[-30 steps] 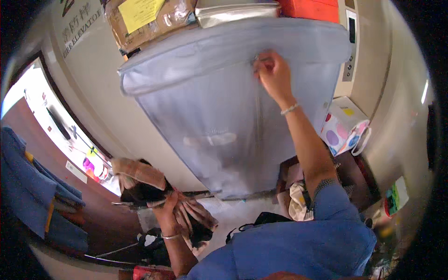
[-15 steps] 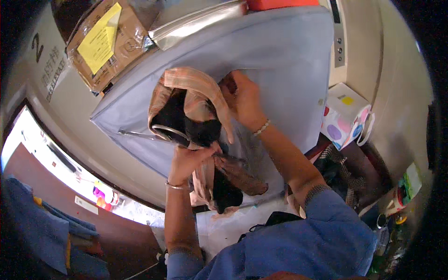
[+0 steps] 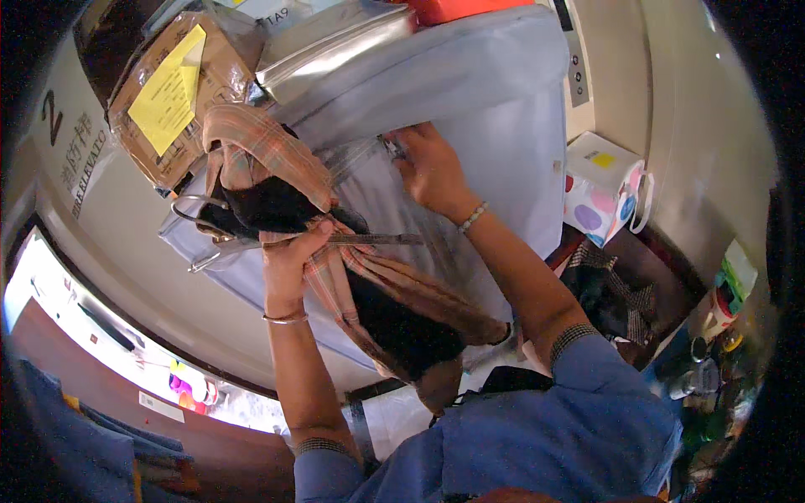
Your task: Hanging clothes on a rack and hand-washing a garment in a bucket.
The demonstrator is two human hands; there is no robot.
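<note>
Left hand (image 3: 287,267) closed around a plaid garment (image 3: 277,155), pinkish-brown with black parts, together with a hanger (image 3: 377,240) whose slim bar sticks out to the right of the fist. Silver hook (image 3: 174,206) curves out on the left side of the bundle. Garment sits in front of a large grey fabric cover (image 3: 511,184), its upper folds bunched above the fist, its lower length trailing down right toward the wearer's blue shirt (image 3: 520,436). Right hand (image 3: 438,174) at the upper part of the cover, fingers bent inward; small item at the fingertips, too blurred to name, so cannot tell whether it is pinched or merely touched. Hands apart, right one farther from the body. Above: cardboard box (image 3: 226,63) bearing a yellow sheet (image 3: 168,92), silvery pouch (image 3: 335,54) beside it. Right of the cover: white spotted bag (image 3: 599,189).
</note>
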